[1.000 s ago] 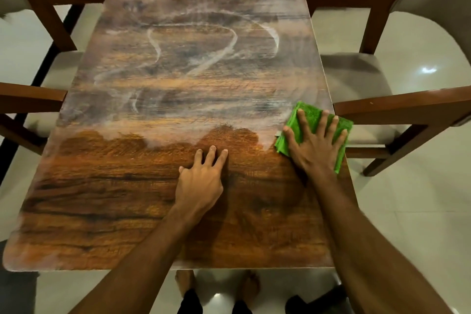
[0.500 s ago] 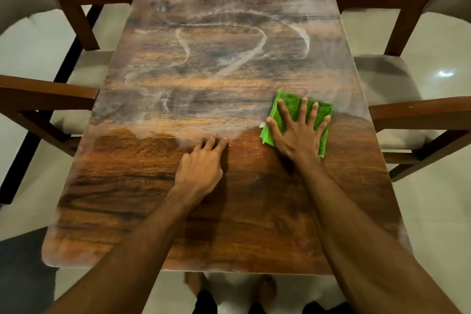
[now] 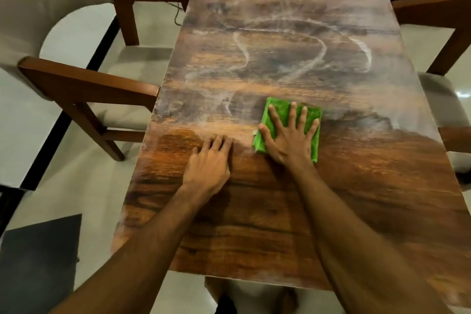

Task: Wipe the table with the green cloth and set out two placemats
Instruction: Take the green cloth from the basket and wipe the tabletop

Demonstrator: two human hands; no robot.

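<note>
The right hand [image 3: 288,140] has slid the green cloth [image 3: 281,109] from the right edge of the table [image 3: 254,224] toward the middle, now near the left hand [image 3: 207,168], leaving a darker wiped strip [image 3: 362,122] behind

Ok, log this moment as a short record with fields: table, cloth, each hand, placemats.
table: wooden table, near part dark and clean, far part under whitish streaks
cloth: green cloth, folded flat at the edge of the streaked part
right hand: right hand pressed flat on the cloth, fingers spread
left hand: left hand rests on bare wood, left of the cloth and apart from it
placemats: none in view
</note>
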